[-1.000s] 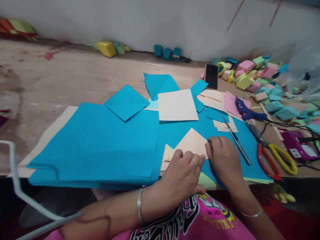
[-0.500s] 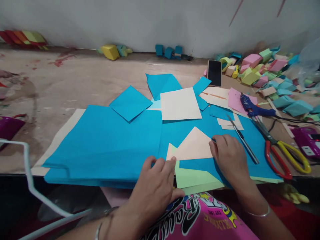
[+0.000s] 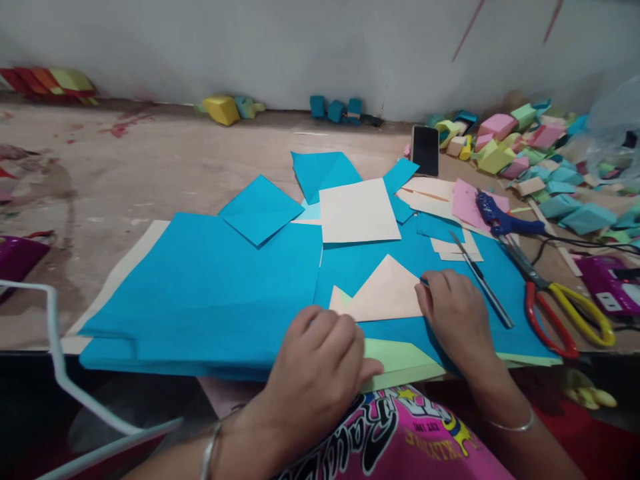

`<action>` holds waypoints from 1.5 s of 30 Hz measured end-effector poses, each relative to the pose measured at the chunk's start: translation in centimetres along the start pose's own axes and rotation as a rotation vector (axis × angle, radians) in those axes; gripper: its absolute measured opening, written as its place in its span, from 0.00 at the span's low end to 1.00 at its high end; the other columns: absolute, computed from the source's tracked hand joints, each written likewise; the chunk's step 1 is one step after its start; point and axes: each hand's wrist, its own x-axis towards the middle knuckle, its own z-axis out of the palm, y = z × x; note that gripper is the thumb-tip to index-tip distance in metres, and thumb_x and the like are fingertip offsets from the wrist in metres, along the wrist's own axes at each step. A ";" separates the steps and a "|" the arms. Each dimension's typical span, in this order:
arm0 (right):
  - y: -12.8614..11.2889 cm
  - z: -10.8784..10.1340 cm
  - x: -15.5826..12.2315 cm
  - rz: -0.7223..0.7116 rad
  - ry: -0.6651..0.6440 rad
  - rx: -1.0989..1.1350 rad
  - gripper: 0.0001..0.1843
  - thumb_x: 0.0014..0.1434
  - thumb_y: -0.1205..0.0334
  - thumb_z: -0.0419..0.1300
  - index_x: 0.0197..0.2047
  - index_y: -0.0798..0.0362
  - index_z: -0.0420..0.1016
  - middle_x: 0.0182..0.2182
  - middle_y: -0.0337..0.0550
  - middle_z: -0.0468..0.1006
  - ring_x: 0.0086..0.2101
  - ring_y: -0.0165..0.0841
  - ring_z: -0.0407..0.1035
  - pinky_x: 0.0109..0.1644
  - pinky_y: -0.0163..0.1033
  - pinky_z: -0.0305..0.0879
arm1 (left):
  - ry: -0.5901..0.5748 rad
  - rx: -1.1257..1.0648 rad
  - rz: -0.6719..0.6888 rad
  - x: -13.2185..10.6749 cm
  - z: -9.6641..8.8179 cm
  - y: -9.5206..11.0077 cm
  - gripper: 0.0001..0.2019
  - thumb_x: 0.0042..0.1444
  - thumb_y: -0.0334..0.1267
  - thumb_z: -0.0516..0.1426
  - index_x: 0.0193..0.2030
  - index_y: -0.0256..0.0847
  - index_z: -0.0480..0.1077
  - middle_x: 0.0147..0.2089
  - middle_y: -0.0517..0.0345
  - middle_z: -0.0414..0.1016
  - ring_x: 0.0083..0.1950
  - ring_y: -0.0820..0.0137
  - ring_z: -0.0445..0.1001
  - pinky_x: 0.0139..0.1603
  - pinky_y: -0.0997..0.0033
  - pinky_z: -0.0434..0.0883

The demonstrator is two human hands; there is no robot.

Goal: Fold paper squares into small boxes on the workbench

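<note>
Large blue sheet (image 3: 210, 287) is being partly covered by left hand (image 3: 320, 367); fingers are being held curled, grip cannot be told. Right hand (image 3: 454, 313) is being held narrow at right corner of folded peach paper (image 3: 387, 293), on blue paper (image 3: 345, 267); whether pinched cannot be told.

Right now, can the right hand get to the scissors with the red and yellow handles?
Probably yes: the scissors lie to the right of the right hand, handles uncovered. Only a silver knife lies between, seemingly low enough to reach over.
</note>
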 end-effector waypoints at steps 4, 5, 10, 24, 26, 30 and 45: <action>-0.2 -0.2 0.1 0.010 0.000 0.001 0.09 0.66 0.60 0.53 0.39 0.55 0.71 0.31 0.47 0.70 0.34 0.38 0.59 0.35 0.41 0.49 | -0.145 -0.046 0.202 2.5 2.8 0.4 0.34 0.61 0.61 0.48 0.65 0.38 0.59 0.68 0.50 0.59 0.69 0.59 0.53 0.67 0.57 0.52; -0.2 -0.2 0.2 0.014 0.002 0.001 0.09 0.66 0.61 0.53 0.39 0.54 0.71 0.32 0.47 0.70 0.34 0.39 0.59 0.35 0.41 0.50 | -0.170 -0.040 0.186 2.8 3.6 0.4 0.35 0.61 0.62 0.47 0.67 0.38 0.57 0.71 0.50 0.54 0.71 0.58 0.50 0.69 0.55 0.50; 0.0 -0.5 0.2 0.034 0.004 -0.008 0.06 0.62 0.68 0.53 0.40 0.54 0.71 0.35 0.50 0.69 0.39 0.41 0.60 0.37 0.42 0.51 | -0.287 -0.049 0.158 3.2 5.2 0.2 0.37 0.62 0.62 0.45 0.70 0.39 0.52 0.74 0.52 0.45 0.74 0.56 0.43 0.71 0.49 0.48; 1.7 -2.5 -4.4 0.065 0.062 0.001 0.17 0.64 0.70 0.51 0.50 0.50 0.76 0.44 0.52 0.70 0.41 0.41 0.60 0.41 0.43 0.59 | -0.226 -0.059 0.186 3.0 5.7 -0.2 0.38 0.61 0.63 0.45 0.71 0.43 0.50 0.74 0.54 0.43 0.74 0.57 0.43 0.70 0.48 0.51; -0.1 -3.0 -4.7 -0.032 0.033 0.153 0.16 0.64 0.69 0.53 0.52 0.49 0.76 0.43 0.50 0.70 0.43 0.40 0.61 0.45 0.43 0.60 | -0.215 -0.057 0.191 2.9 5.8 -0.3 0.38 0.60 0.63 0.46 0.71 0.43 0.48 0.75 0.54 0.42 0.74 0.57 0.43 0.70 0.48 0.49; -1.9 -2.8 -4.9 -0.014 0.024 0.234 0.17 0.64 0.69 0.53 0.53 0.50 0.76 0.38 0.48 0.72 0.40 0.38 0.63 0.44 0.43 0.60 | -0.215 -0.050 0.201 2.9 5.8 -0.4 0.39 0.59 0.62 0.50 0.72 0.47 0.45 0.75 0.52 0.42 0.74 0.55 0.43 0.70 0.46 0.48; 0.8 -2.8 -6.0 0.033 0.113 0.237 0.22 0.61 0.78 0.49 0.52 0.53 0.76 0.43 0.52 0.72 0.44 0.40 0.62 0.45 0.45 0.62 | -0.215 -0.068 0.197 2.9 5.7 -0.4 0.34 0.61 0.62 0.45 0.70 0.50 0.50 0.74 0.54 0.43 0.74 0.56 0.44 0.69 0.47 0.51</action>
